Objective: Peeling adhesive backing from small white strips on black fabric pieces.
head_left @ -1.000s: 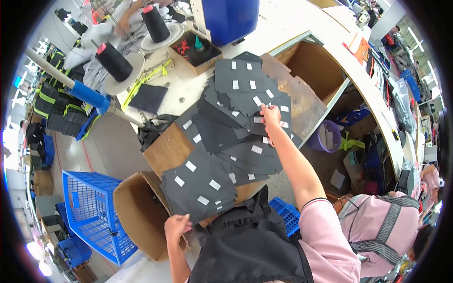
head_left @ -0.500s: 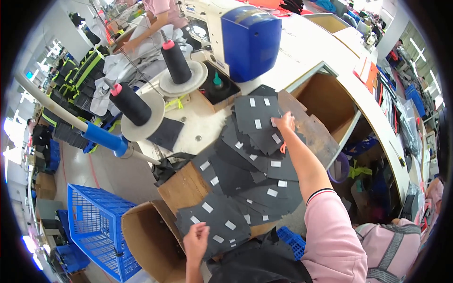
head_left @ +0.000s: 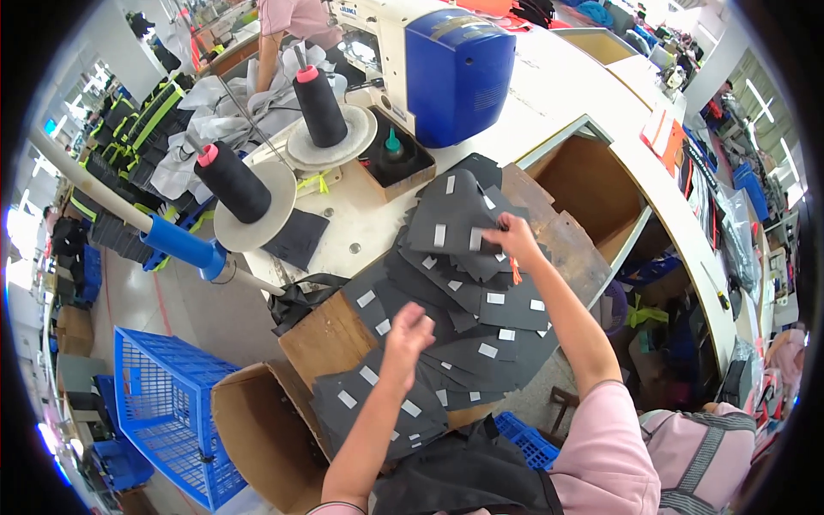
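Note:
Dark grey fabric panels (head_left: 468, 343) with small white patches lie overlapping on a wooden board. At the far end of the pile, my right hand (head_left: 513, 236) pinches the right edge of the top panel (head_left: 442, 210), which is bent upward there. A small orange item (head_left: 516, 273) shows just below that hand; its kind I cannot make out. My left hand (head_left: 409, 336) hovers over the middle of the pile, fingers loosely apart and holding nothing. A nearer stack of panels (head_left: 352, 416) lies partly behind my left forearm.
Two black thread cones (head_left: 233, 184) stand on round holders beside a white sewing machine with a blue cover (head_left: 459, 77). At the left are an open cardboard box (head_left: 249, 429) and a blue crate (head_left: 167, 403). An open drawer (head_left: 584, 184) is at the right; a co-worker stands beyond the machine.
My left hand has risen from the near stack toward the middle of the pile. My right hand has shifted slightly down-left, and the top panel is now bent up and moved left.

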Available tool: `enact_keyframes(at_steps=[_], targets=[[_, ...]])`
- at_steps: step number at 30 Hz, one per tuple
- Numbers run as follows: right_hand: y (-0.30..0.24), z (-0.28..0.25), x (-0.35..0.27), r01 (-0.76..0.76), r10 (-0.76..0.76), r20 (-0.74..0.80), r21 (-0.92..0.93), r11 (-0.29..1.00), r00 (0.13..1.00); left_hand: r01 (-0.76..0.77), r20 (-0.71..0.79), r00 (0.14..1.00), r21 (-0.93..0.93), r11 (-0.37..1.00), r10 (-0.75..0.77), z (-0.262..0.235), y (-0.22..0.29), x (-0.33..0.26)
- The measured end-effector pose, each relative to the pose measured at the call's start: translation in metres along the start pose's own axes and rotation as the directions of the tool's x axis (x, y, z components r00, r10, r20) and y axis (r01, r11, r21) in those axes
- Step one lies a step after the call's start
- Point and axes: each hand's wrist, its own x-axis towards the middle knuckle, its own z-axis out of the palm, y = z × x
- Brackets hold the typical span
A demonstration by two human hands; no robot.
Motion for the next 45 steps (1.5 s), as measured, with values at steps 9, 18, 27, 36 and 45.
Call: enact_keyframes(at_steps=[9, 18, 27, 36, 45], targets=[[-0.031, 0.003, -0.22, -0.265, 0.076, 0.509, 0.31, 0.913, 0.857, 0.142, 0.303, 0.951, -0.238, 0.961, -0.066, -0.045, 0.004, -0.001], [-0.031, 0.036, -0.312, -0.128, 0.145, -0.089, 0.176, 0.976, 0.985, -0.012, 0.039, 0.999, 0.015, 1.0, 0.012, -0.016, 0.019, -0.083], [-0.105, 0.044, -0.312, 0.456, -0.465, -0.002, -0.188, 0.87, 0.885, 0.078, -0.019, 0.997, -0.046, 0.996, -0.079, 0.007, 0.026, -0.143], [-0.1, 0.041, -0.311, 0.622, -0.66, 0.032, -0.37, 0.69, 0.751, -0.029, -0.026, 0.999, 0.035, 0.999, 0.03, 0.024, 0.031, -0.165], [-0.093, 0.04, -0.316, 0.631, -0.688, -0.015, -0.384, 0.674, 0.726, -0.07, -0.018, 0.997, 0.093, 0.993, 0.072, 0.023, 0.028, -0.167]])
